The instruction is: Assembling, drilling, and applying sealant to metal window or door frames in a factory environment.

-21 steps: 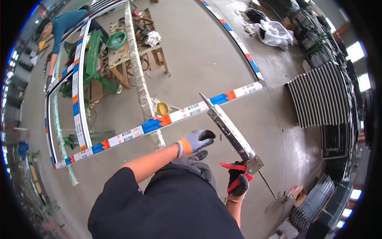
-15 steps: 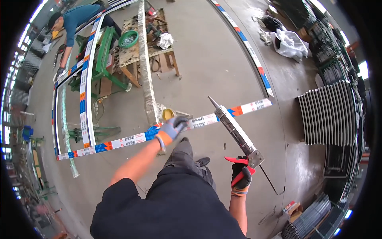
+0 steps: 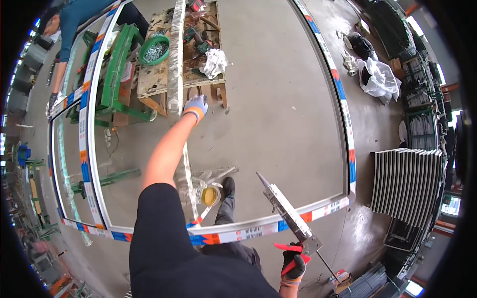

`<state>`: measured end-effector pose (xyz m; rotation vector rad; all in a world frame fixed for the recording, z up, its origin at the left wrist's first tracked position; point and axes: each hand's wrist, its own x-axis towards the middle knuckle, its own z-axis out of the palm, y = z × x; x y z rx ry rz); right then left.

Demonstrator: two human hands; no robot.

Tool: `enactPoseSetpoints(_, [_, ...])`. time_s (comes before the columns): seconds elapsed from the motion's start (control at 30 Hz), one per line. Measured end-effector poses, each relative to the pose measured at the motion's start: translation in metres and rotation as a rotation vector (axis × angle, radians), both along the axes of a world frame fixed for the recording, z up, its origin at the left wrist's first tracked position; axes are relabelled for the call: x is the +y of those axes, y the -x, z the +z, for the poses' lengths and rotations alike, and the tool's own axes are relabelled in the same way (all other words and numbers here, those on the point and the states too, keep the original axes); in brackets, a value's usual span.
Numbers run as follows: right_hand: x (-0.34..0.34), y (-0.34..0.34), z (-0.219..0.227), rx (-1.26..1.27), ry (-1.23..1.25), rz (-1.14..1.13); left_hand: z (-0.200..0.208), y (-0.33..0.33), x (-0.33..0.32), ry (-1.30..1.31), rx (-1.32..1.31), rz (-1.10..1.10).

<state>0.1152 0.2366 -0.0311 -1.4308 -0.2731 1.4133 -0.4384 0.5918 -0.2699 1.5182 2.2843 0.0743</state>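
My right hand (image 3: pixel 293 268), in a black and orange glove, is closed round the red handle of a caulking gun (image 3: pixel 290 213). Its nozzle points forward and a little left, over the near rail of a large metal frame (image 3: pixel 233 233) with white, blue and orange film on it. Far forward reaches my left hand (image 3: pixel 197 107), gloved in grey with an orange cuff. It is beside a long bar in crinkled wrapping (image 3: pixel 175 84), close to the near edge of a wooden worktable (image 3: pixel 149 82). Its fingers are mostly hidden, so contact with the bar is unclear.
On the worktable are a green bowl of screws (image 3: pixel 154 49), power drills (image 3: pixel 198 42) and a white rag (image 3: pixel 214 63). A green stand (image 3: pixel 117 79) supports the frame. At far left a co-worker (image 3: pixel 82 22) leans over it. A yellow tub (image 3: pixel 209 195) lies near my shoe. Stacked profiles (image 3: pixel 407 181) stand at right.
My left hand has left the near rail and stretched forward to the worktable. The view has shifted forward. The caulking gun stays in my right hand, now lower in the picture.
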Motion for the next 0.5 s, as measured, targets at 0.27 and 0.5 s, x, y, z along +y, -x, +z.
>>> enactPoseSetpoints(0.27, [0.096,0.073,-0.024,-0.059,0.053,0.102,-0.074,0.06,0.182,0.01,0.178,0.106])
enactPoseSetpoints(0.5, [0.081,0.049,-0.059,-0.071,0.197,0.013,-0.145,0.085,0.227,0.022,0.126,0.306])
